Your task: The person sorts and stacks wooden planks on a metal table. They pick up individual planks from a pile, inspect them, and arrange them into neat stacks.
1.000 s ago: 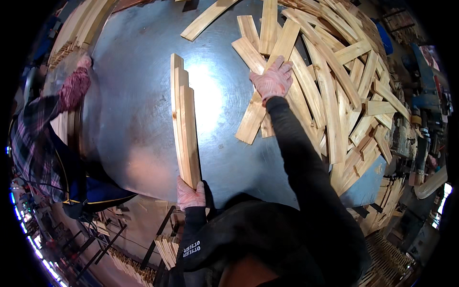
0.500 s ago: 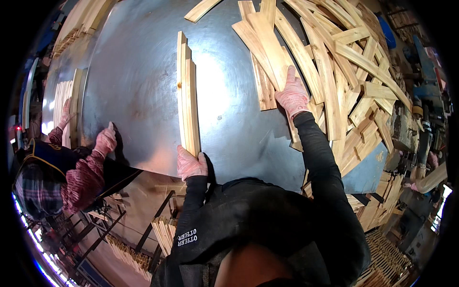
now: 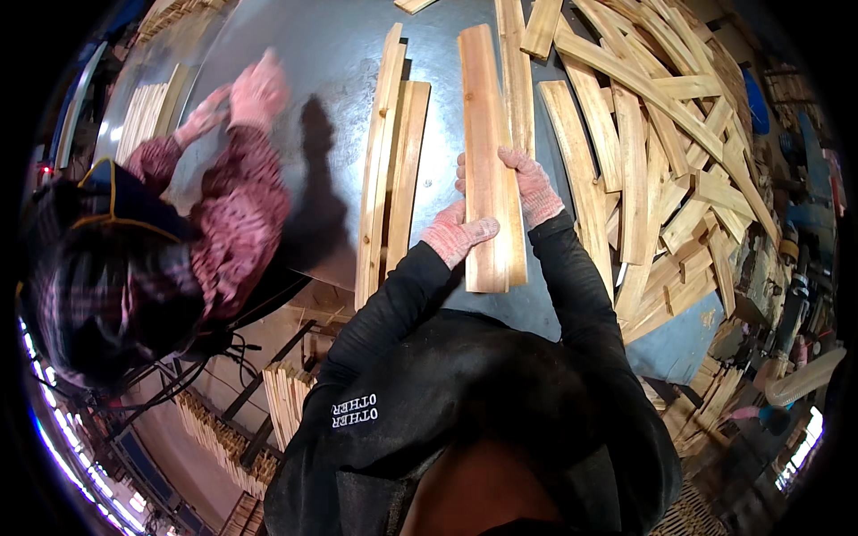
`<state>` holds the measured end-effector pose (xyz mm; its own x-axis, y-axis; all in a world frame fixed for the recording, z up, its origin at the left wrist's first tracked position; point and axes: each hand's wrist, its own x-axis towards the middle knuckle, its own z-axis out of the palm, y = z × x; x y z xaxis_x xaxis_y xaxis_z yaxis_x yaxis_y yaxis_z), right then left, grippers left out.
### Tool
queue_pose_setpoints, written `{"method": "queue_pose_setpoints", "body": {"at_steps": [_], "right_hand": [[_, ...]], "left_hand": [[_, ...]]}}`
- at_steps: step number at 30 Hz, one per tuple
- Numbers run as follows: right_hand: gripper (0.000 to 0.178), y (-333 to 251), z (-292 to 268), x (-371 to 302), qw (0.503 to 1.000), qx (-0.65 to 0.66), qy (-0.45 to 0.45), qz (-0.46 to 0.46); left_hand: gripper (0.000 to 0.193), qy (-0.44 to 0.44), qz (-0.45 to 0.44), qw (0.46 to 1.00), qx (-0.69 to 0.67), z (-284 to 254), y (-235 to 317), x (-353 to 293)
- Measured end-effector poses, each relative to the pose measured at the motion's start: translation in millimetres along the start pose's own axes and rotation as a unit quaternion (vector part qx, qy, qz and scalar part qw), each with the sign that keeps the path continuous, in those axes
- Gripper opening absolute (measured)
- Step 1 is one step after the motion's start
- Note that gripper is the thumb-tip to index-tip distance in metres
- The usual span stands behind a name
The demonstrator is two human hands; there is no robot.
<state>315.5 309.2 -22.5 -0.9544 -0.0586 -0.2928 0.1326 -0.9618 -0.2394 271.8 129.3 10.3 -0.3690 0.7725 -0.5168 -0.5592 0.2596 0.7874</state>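
Observation:
Two pale wooden boards (image 3: 485,152), lying face to face and slightly offset, are held lengthwise in front of my body over the metal table (image 3: 313,71). My left hand (image 3: 458,234), in a pinkish knit glove, grips their left edge with its thumb on the top face. On the other side, my right hand (image 3: 530,186), gloved alike, clasps the right edge, its fingers partly hidden behind the wood. To the left of my hands, a few narrow wooden strips (image 3: 379,170) lie side by side. Just beyond my right hand lies another long board (image 3: 516,80).
A heaped pile of loose boards (image 3: 635,161) covers the table's right side. At left, a co-worker (image 3: 116,259) in plaid and pink sleeves reaches over the table, beside upright-edged strips (image 3: 143,116). Stacked wood (image 3: 286,402) stands below the table's front edge.
My left hand has left the narrow strips and come right to the boards. My right hand has drawn the boards from the pile toward me. The co-worker's arms have reached farther over the table.

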Motion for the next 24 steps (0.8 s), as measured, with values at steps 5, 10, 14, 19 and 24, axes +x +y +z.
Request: {"method": "queue_pose_setpoints", "body": {"at_steps": [5, 10, 14, 19, 24], "right_hand": [[0.045, 18.2, -49.5, -7.9, 0.980, 0.000, 0.170, -0.100], [0.052, 32.6, -53.1, -21.5, 0.924, -0.325, 0.159, -0.126], [0.077, 62.1, -38.8, 2.7, 0.782, -0.545, 0.299, -0.049], [0.055, 61.8, -34.7, -17.8, 0.837, -0.448, 0.304, -0.077], [0.050, 74.9, -33.3, -10.1, 0.782, -0.513, 0.338, -0.105]], "left_hand": [[0.049, 0.126, 0.059, 0.981, 0.132, -14.5, -10.2, -31.8], [0.044, 0.248, -0.013, 0.795, 0.553, -15.8, -26.6, -56.0], [0.059, 0.090, 0.025, 0.845, 0.526, 2.7, -17.9, -65.1], [0.100, 0.390, 0.101, 0.672, 0.621, -54.4, -29.8, -61.3], [0.117, 0.312, -0.093, 0.637, 0.699, -79.1, -60.2, -53.1]]}}
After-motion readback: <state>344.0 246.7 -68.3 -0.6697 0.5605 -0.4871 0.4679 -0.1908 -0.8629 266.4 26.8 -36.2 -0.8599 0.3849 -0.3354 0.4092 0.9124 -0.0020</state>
